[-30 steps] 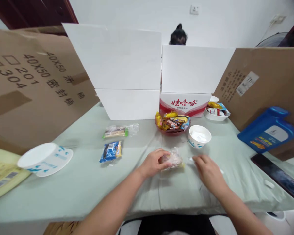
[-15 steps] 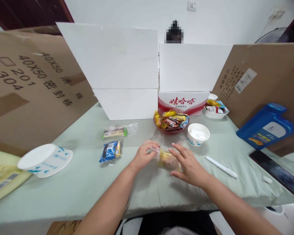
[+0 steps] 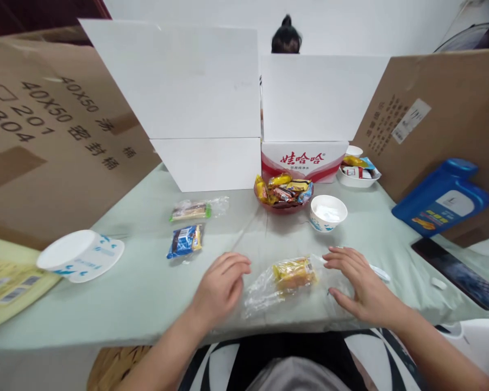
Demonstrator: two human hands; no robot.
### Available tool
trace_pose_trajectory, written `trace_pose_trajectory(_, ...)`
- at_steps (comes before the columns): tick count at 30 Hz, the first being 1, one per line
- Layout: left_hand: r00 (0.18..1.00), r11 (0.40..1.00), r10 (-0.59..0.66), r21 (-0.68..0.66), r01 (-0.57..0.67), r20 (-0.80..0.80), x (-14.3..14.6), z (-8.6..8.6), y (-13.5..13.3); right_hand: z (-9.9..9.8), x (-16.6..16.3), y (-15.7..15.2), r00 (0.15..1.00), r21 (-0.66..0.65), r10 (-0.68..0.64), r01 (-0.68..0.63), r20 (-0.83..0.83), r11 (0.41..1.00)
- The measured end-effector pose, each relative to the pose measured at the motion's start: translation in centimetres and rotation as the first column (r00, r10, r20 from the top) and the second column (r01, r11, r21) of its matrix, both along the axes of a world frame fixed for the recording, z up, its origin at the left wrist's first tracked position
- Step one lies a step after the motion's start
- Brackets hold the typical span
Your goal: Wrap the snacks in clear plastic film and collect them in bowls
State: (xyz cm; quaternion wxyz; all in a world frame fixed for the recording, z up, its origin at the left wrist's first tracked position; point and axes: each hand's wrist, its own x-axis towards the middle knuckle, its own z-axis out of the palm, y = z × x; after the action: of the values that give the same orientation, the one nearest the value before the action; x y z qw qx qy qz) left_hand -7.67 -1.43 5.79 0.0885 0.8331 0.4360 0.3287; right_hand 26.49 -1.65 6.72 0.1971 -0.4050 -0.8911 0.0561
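Observation:
A clear plastic packet with a yellow snack point(image 3: 287, 277) inside lies flat on the pale green tablecloth point(image 3: 146, 288), near the front edge. My left hand point(image 3: 220, 285) rests just left of the packet, fingers loosely spread, holding nothing. My right hand point(image 3: 361, 282) lies just right of it, fingers stretched out and apart, over a white pen point(image 3: 380, 271). Neither hand grips the packet.
A blue snack packet point(image 3: 185, 240) and a clear wrapped bar point(image 3: 198, 209) lie further left. Behind are a red bowl of sweets point(image 3: 284, 193), a paper cup point(image 3: 328, 213), an upturned white bowl point(image 3: 79, 255), a blue jug point(image 3: 442, 198), a phone point(image 3: 458, 271), cardboard and white boards.
Both hands have let go of the yellow snack packet and drawn apart to either side. The packet now lies nearer the front edge, spread flat.

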Motion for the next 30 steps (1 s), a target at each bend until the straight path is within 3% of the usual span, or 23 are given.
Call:
trace_pose_trajectory(4, 0.991, 0.996, -0.052, 0.071, 0.061, -0.125, 5.5, -0.6, -2.1, 0.2, -2.3, 0.0, 0.999, -0.014, 0.028, -0.028, 0.014, 1.000)
trace_pose_trajectory(7, 0.963, 0.993, 0.074, 0.108, -0.047, -0.260, 7.5, -2.1, -2.8, -0.8, -3.2, -0.3, 0.995, -0.001, 0.011, -0.011, 0.101, 1.000)
trace_pose_trajectory(10, 0.930, 0.987, 0.132, 0.129, -0.092, -0.343, 7.6, -3.4, -3.6, -1.6, -3.3, -1.5, 0.977, -0.064, 0.009, 0.005, 0.212, 0.998)
trace_pose_trajectory(15, 0.939, 0.998, -0.012, 0.052, 0.031, -0.343, 6.9, -4.0, -6.4, -1.3, -3.2, -4.4, 0.956, -0.194, 0.114, -0.061, 0.271, 0.979)
trace_pose_trajectory(18, 0.955, 0.999, -0.048, -0.025, 0.043, -0.294, 6.5, -4.4, -7.6, -1.2, -3.1, -5.4, 0.964, -0.246, 0.088, -0.024, 0.250, 0.969)
trace_pose_trajectory(22, 0.973, 0.999, 0.037, -0.029, -0.045, -0.229, 6.0, -5.1, -7.0, -1.9, -2.8, -4.9, 0.929, -0.139, -0.139, 0.197, 0.344, 0.971)
trace_pose_trajectory(26, 0.920, 0.960, 0.280, 0.063, -0.274, -0.273, 6.7, -4.6, -5.6, -2.4, -2.2, -3.7, 0.842, 0.024, -0.333, 0.357, 0.424, 0.934)
trace_pose_trajectory(28, 0.875, 0.928, 0.373, 0.115, -0.355, -0.307, 7.3, -3.7, -5.0, -2.1, -2.1, -3.1, 0.846, 0.118, -0.414, 0.399, 0.335, 0.909)
trace_pose_trajectory(30, 0.867, 0.908, 0.414, 0.184, -0.376, -0.277, 7.9, -3.1, -4.4, -1.6, -2.5, -2.6, 0.894, 0.167, -0.415, 0.389, 0.171, 0.906)
